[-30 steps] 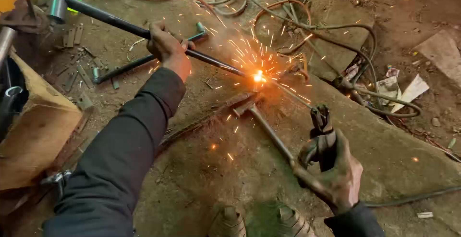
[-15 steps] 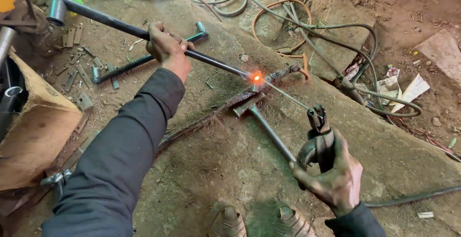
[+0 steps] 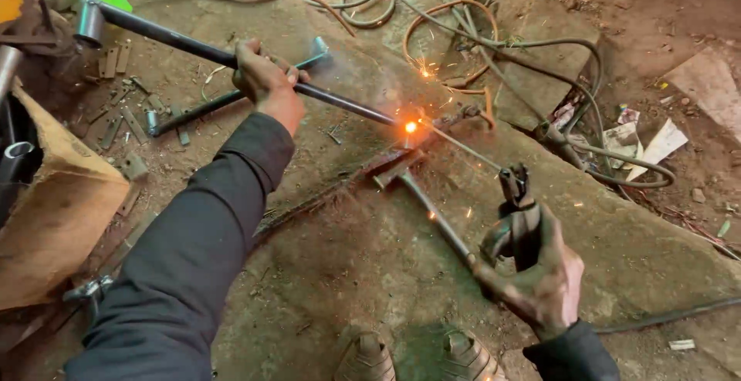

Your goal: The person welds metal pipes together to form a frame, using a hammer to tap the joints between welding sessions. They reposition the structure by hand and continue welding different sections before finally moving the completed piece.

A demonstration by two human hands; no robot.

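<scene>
My left hand grips a long dark metal pipe that runs from upper left down to a glowing weld spot. My right hand holds a welding electrode holder, whose thin rod reaches up-left to the glowing spot. A second metal bar lies on the stone slab and meets the pipe's end at the glow. Both sleeves are dark.
Tangled cables loop across the upper right. Another pipe and several small metal offcuts lie at upper left. A brown cardboard piece sits at the left edge. My two shoes are at the bottom.
The big burst of sparks a second ago has died down to a small orange glow with a few sparks. Both hands stay in nearly the same places.
</scene>
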